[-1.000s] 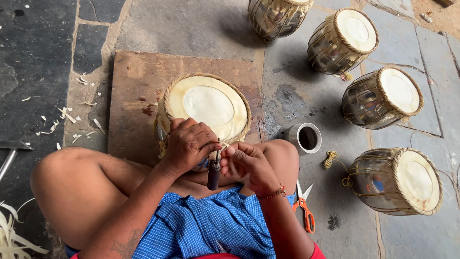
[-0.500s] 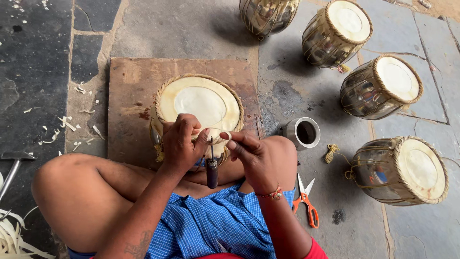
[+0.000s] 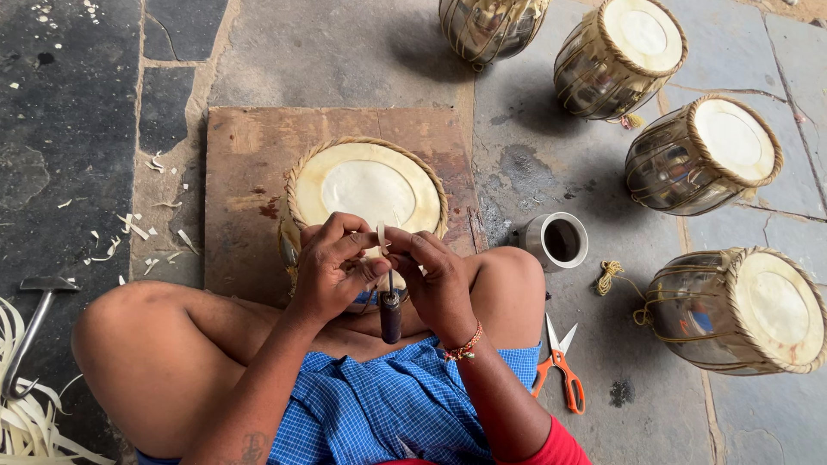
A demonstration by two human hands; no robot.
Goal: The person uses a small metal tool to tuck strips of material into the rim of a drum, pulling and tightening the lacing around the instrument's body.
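A drum (image 3: 368,185) with a pale skin head and braided rim stands on a wooden board (image 3: 250,164) between my knees. Both hands meet at its near rim. My left hand (image 3: 332,267) pinches a pale leather strip (image 3: 382,234) that sticks up between the fingers. My right hand (image 3: 439,275) also grips that strip, and a dark-handled awl (image 3: 390,314) hangs down between the two hands, its thin shaft rising to the fingers. Which hand steadies the awl is hidden.
Several shiny metal drums stand at the right: (image 3: 620,56), (image 3: 702,155), (image 3: 741,310), and one at the top (image 3: 491,26). A steel cup (image 3: 556,241), a coil of yellow cord (image 3: 610,275), orange scissors (image 3: 562,366), a hammer (image 3: 34,323) and pale strip offcuts (image 3: 30,422) lie about.
My hands have drawn closer together at the drum's near rim, and the pale strip now stands up between the fingers. The awl stays hanging between them.
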